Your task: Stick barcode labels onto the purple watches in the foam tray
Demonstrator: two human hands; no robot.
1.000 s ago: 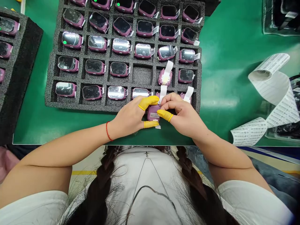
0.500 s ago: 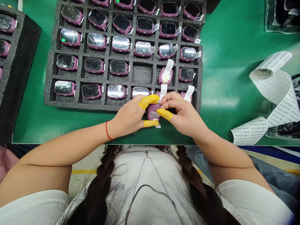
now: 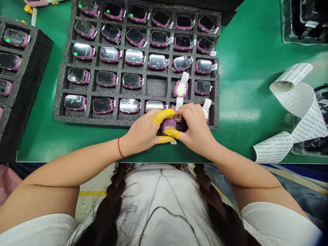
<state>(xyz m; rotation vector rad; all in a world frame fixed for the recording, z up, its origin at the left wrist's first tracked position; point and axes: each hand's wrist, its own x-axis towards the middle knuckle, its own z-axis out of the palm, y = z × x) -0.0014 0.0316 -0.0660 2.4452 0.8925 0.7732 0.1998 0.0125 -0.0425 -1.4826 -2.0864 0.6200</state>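
Note:
My left hand [image 3: 145, 128] grips a purple smartwatch [image 3: 169, 123], back side up, between yellow-cotted fingertips at its upper and lower edges. A small white printed label [image 3: 169, 127] lies on the watch's back. Across the label's lower part lies the yellow-cotted thumb of my right hand [image 3: 197, 126], while its other fingers curl at the watch's upper right; their tips are partly hidden. Just beyond, in the foam tray [image 3: 110, 122], sits a face-down purple watch [image 3: 180, 89] with a white strip standing up from it. To its left is a vacant compartment [image 3: 156, 86].
Rows of purple watches, mostly screen up, fill the tray's other compartments. A second foam tray [image 3: 38, 68] stands at the left. On the right, a curling strip of printed labels [image 3: 309, 100] lies by clear plastic trays [image 3: 287, 34] holding dark items.
My right thumb has slid left and down across the label on the watch's back. The camera view has shifted, so the trays appear lower. My left hand keeps its grip.

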